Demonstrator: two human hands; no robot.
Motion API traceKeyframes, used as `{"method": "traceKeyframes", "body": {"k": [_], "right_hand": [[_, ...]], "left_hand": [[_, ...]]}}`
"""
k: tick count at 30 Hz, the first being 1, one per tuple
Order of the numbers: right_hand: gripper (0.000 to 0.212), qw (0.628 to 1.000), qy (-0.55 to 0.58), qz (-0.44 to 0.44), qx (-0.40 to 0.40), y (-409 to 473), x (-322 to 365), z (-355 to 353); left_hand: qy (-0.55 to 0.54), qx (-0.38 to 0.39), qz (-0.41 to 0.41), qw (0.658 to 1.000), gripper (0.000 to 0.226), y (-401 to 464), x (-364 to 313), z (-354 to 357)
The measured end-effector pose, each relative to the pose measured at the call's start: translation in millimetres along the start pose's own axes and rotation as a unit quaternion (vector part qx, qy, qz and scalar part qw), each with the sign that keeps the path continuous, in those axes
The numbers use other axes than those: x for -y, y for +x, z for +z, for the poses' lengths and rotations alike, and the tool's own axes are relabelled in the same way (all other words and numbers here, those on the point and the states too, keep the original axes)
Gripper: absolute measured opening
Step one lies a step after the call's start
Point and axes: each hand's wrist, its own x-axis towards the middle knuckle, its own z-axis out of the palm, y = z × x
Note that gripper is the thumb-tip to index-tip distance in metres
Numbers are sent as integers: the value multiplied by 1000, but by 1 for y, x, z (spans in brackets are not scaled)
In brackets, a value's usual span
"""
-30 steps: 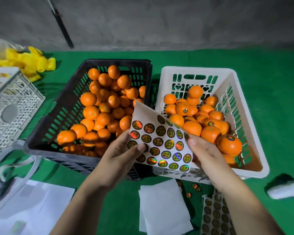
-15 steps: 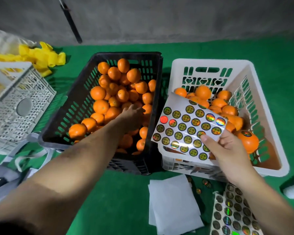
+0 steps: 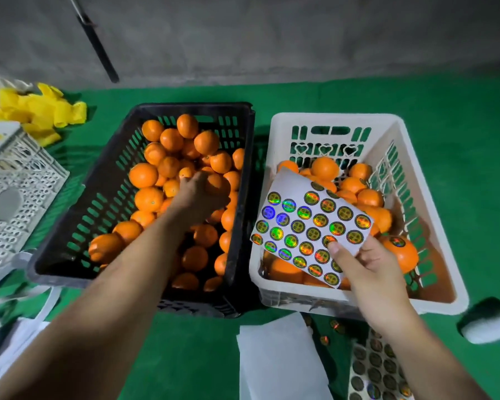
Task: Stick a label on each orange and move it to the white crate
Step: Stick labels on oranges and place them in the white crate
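Observation:
A black crate (image 3: 104, 226) on the left holds a heap of bare oranges. My left hand (image 3: 198, 194) reaches deep into it and grips one orange (image 3: 218, 183) near the middle of the pile. To the right stands the white crate (image 3: 433, 197) with several oranges, one labelled orange (image 3: 401, 252) near its right wall. My right hand (image 3: 367, 267) pinches a white label sheet (image 3: 309, 223) of round holographic stickers by its lower corner, over the white crate's front left part.
A white perforated crate (image 3: 15, 194) stands at the far left, with yellow material (image 3: 38, 111) behind it. Blank backing sheets (image 3: 277, 359) and another sticker sheet (image 3: 375, 370) lie on the green cloth in front. A white object (image 3: 491, 327) lies at the right edge.
My left hand let go of the label sheet, reached into the black crate and closed on an orange. My right hand now holds the sheet alone, over the white crate.

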Motion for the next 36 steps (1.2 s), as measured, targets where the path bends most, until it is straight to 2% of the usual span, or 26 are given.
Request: {"method": "traceKeyframes", "body": {"k": [3,6,8,10,12,15,17,18,20,22,25,26,27,29,30,34,36], "right_hand": [[29,1000,-4,21,2,0,-1,-2],[31,999,-18,22,30,-3,-1,-7],[31,998,-29,30,49,-6,6,-5],[29,996,-51,37,57,-10,13,-6],[26,994,-70,44,66,-16,18,-8],[38,991,-67,33,111,-33,15,-7],[61,993,-100,-19,57,-50,12,-1],[73,984,-165,-63,-8,-58,13,4],[80,919,-332,-186,-101,-75,16,11],[65,863,-419,-274,-68,-84,20,17],[36,837,-453,-307,0,-92,23,25],[31,845,-448,-293,7,-95,23,26],[28,869,-421,-257,21,-98,25,26],[27,939,-305,-137,78,-104,32,24],[27,960,-243,-83,110,-106,36,22],[27,980,-123,8,157,-106,48,12],[24,983,-103,34,145,-104,52,7]], "left_hand": [[-125,-10,86,988,48,-39,0,-6],[-204,23,157,966,59,-101,1,1],[-219,77,159,960,64,-131,1,12],[-233,127,158,951,53,-151,-1,18],[-237,132,160,949,51,-163,1,18],[-237,121,151,952,80,-178,9,14],[-224,135,156,952,90,-191,14,14],[-217,146,167,951,88,-198,17,15],[-196,162,192,948,76,-210,21,20],[-170,175,198,949,68,-221,25,24],[-152,204,196,947,71,-236,32,25],[-144,210,199,946,71,-240,33,24],[-140,215,200,946,70,-243,34,22],[-141,236,203,940,68,-246,34,19],[-136,248,208,936,68,-246,34,17],[-103,268,219,933,79,-248,31,14],[-92,260,228,934,81,-248,30,14]]}}
